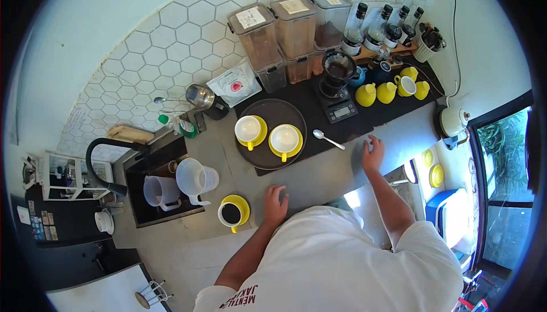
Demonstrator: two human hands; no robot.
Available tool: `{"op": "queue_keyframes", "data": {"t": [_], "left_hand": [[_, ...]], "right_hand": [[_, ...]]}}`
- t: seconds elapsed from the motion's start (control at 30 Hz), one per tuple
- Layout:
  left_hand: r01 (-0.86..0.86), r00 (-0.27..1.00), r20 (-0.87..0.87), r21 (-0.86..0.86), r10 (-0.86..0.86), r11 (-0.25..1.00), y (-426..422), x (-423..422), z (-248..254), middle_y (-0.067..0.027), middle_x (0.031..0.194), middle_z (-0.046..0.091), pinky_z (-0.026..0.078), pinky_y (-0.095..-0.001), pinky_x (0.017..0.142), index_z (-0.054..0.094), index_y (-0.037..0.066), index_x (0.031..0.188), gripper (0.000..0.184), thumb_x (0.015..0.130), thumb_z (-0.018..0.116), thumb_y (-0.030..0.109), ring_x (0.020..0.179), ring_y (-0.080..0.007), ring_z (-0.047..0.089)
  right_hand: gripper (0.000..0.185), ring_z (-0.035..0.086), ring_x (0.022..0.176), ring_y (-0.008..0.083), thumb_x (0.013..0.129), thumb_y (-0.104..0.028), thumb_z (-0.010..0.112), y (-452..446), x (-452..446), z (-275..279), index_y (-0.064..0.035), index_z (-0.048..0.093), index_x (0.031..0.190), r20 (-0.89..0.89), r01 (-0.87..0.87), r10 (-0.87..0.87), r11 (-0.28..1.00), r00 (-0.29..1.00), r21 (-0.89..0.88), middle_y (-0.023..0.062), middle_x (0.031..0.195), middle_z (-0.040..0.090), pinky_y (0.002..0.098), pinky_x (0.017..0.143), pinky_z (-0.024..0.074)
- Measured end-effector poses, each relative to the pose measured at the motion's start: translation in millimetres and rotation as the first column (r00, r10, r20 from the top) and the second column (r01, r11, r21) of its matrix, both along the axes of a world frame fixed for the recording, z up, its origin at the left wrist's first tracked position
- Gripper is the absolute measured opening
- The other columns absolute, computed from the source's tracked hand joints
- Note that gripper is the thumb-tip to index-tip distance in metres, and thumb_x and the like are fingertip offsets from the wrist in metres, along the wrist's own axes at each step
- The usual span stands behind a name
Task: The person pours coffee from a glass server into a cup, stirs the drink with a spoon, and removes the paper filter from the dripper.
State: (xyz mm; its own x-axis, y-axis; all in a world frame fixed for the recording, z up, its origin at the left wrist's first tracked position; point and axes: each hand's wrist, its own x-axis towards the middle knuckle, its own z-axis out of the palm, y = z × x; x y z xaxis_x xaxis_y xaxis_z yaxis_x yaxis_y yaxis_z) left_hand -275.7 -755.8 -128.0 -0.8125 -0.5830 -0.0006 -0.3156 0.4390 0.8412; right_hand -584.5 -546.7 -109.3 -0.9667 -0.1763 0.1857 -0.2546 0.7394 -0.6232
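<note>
My left hand rests on the front of the counter with its fingers stretched out, holding nothing. Just left of it, a yellow cup of black coffee stands on a yellow saucer. Further right, my right hand lies on the counter edge, fingers apart and nothing in them. The nearest thing to it is a spoon on the black mat. Between and beyond my hands, a round dark tray carries two yellow cups, a left one and a right one, both on saucers.
A coffee dripper stands over a scale at the back. Yellow cups, bottles and lidded containers line the wall. Two clear pitchers sit at the sink; a kettle is far right.
</note>
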Motion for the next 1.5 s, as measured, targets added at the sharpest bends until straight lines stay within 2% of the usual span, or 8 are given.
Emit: {"op": "queue_keyframes", "data": {"t": [0.03,0.13,0.17,0.27,0.4,0.73,1.27,1.5], "left_hand": [[0.025,1.000,0.011,-0.198,-0.023,0.980,2,2,4,-0.0141,0.117,0.055,0.042,-0.0458,0.091,0.058,0.004,0.109,0.029,0.084,0.062,0.019,0.108,-0.0298,0.054],[0.038,0.996,0.085,-0.371,-0.007,0.928,14,4,4,-0.0180,0.131,0.045,0.028,-0.0520,0.104,0.054,0.006,0.118,0.039,0.083,0.061,0.022,0.126,-0.0367,0.038],[0.037,0.996,0.084,-0.366,-0.007,0.930,17,5,2,-0.0180,0.131,0.045,0.028,-0.0520,0.104,0.054,0.006,0.118,0.039,0.083,0.061,0.022,0.126,-0.0367,0.038],[0.064,0.974,0.225,-0.397,0.029,0.916,26,4,-4,-0.0172,0.138,0.038,0.019,-0.0559,0.108,0.050,0.007,0.125,0.047,0.084,0.059,0.029,0.134,-0.0387,0.027],[0.063,0.943,0.320,-0.433,0.089,0.899,30,-4,-5,-0.0181,0.140,0.036,0.016,-0.0563,0.110,0.050,0.007,0.126,0.049,0.084,0.058,0.031,0.135,-0.0383,0.026],[0.105,0.883,0.450,-0.461,0.130,0.881,32,-11,-9,-0.0184,0.142,0.033,0.014,-0.0563,0.110,0.046,0.008,0.126,0.052,0.081,0.057,0.032,0.135,-0.0401,0.023],[0.119,0.904,0.407,-0.532,0.129,0.839,32,-12,-12,-0.0220,0.142,0.034,0.016,-0.0556,0.109,0.045,0.004,0.125,0.048,0.086,0.047,0.032,0.134,-0.0427,0.027],[0.059,0.912,0.372,-0.533,0.171,0.844,33,-11,-13,-0.0167,0.142,0.037,0.018,-0.0526,0.110,0.050,0.008,0.125,0.047,0.085,0.050,0.034,0.133,-0.0389,0.031]], "right_hand": [[0.029,0.053,0.103,0.0305,0.086,-0.019,0.060,12,-8,-1,-0.0084,0.058,0.112,-0.041,0.043,-0.039,0.993,0.998,0.106,0.0133,0.109,0.057,0.0410,0.086,0.0427],[0.041,0.045,0.116,0.0342,0.087,-0.028,0.058,43,-40,-13,-0.0108,0.053,0.124,-0.120,0.102,-0.070,0.951,0.990,0.292,0.0159,0.124,0.049,0.0457,0.094,0.0384],[0.053,0.034,0.129,0.0365,0.091,-0.039,0.051,53,-52,-21,-0.0136,0.042,0.136,-0.051,0.097,-0.083,0.901,0.995,0.423,0.0189,0.137,0.039,0.0500,0.102,0.0308],[0.059,0.023,0.137,0.0372,0.093,-0.047,0.042,64,-65,-30,-0.0155,0.034,0.142,0.046,0.041,-0.082,0.822,0.996,0.569,0.0201,0.145,0.030,0.0538,0.109,0.0201],[0.061,0.017,0.139,0.0365,0.093,-0.049,0.039,65,-63,-37,-0.0172,0.031,0.144,0.023,0.059,-0.086,0.830,0.996,0.555,0.0178,0.149,0.025,0.0537,0.111,0.0118],[0.062,0.017,0.139,0.0368,0.092,-0.048,0.041,65,-66,-39,-0.0137,0.033,0.143,0.013,0.039,-0.056,0.836,0.998,0.548,0.0190,0.147,0.026,0.0547,0.110,0.0121],[0.063,0.018,0.138,0.0382,0.093,-0.050,0.038,67,-69,-49,-0.0142,0.029,0.144,-0.003,0.014,-0.015,0.829,1.000,0.559,0.0200,0.147,0.024,0.0549,0.109,0.0122],[0.063,0.019,0.137,0.0389,0.094,-0.052,0.034,69,-69,-53,-0.0144,0.029,0.144,-0.020,0.008,0.005,0.823,1.000,0.568,0.0209,0.147,0.024,0.0552,0.109,0.0135]]}}
